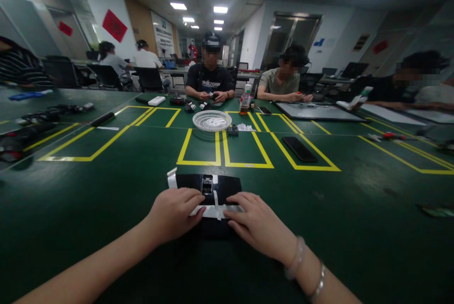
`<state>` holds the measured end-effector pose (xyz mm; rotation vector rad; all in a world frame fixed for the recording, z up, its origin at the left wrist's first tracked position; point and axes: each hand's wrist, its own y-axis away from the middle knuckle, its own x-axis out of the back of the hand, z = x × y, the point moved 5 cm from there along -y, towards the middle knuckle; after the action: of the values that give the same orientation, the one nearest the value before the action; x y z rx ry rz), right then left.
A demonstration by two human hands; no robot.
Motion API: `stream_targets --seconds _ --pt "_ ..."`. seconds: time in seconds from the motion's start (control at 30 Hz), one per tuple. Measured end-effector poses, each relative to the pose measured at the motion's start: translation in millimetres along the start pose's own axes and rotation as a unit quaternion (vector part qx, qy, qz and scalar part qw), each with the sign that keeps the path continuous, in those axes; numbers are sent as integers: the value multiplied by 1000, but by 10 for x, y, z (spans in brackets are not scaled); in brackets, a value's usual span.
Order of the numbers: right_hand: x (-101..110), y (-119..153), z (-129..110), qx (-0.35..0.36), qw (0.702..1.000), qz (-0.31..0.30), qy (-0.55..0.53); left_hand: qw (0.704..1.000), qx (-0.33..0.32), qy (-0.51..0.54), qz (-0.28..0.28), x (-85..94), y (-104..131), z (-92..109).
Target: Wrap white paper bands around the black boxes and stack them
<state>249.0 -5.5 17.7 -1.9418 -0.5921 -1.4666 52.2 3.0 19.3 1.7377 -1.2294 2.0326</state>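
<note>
A black panel [227,184] with a small rectangular opening lies in front of me on the green table. White tape [210,211] runs across its near part, and a narrow strip crosses it upright near the middle. A further piece of tape [172,178] sticks up at the far left corner. My left hand [179,214] rests on the panel's left side, thumb on the tape and fingers stretched above it. On the right side lies my right hand [257,223], fingers apart, their tips touching the panel and tape. The panel's near part is dark and hard to make out.
Beyond the panel stand a white plastic basket [212,121], a small dark block [232,130] and a bottle [245,100]. A black phone [299,149] lies to the right. Yellow tape outlines mark the table [106,209]. Several people sit across from me.
</note>
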Motion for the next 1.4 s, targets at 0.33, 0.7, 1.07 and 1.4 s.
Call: stream_targets --seconds 0.33,0.7,1.07,1.4 --pt "-37 -21 -36 3 999 -14 32 961 62 -50 -263 -9 -65 -222" --pt "-54 -11 -54 8 999 -23 39 954 59 -47 -292 34 -43 -261" --pt "-58 -19 -71 3 1000 -13 26 969 74 -4 -237 -2 15 -260" --pt "49 -14 -6 -12 997 81 -3 981 -27 107 -160 -269 61 -106"
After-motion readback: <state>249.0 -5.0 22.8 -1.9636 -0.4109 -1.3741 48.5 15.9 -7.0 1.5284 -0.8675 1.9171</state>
